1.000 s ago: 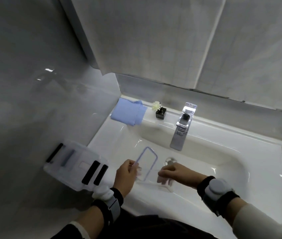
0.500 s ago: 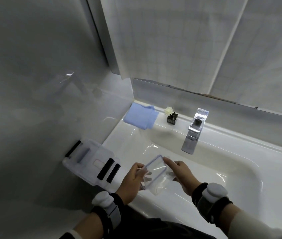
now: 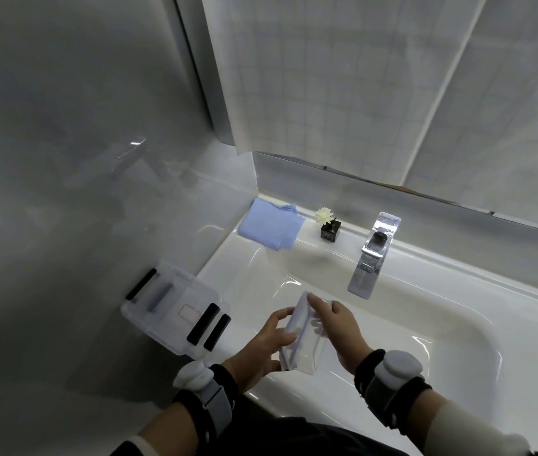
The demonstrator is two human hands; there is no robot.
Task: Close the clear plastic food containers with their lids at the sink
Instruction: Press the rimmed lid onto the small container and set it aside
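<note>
Both hands (image 3: 303,337) have lifted the container (image 3: 303,348) and lid (image 3: 295,327) from the basin.

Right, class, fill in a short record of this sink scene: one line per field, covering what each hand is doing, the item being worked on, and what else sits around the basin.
left hand: grips the lid side of the small container
right hand: holds the container's other side, index finger along its top edge
small clear container: held tilted above the sink, lid with bluish rim against it
large clear bin: left of the sink, black latches
back ledge: blue cloth, small flower pot, chrome faucet
</note>
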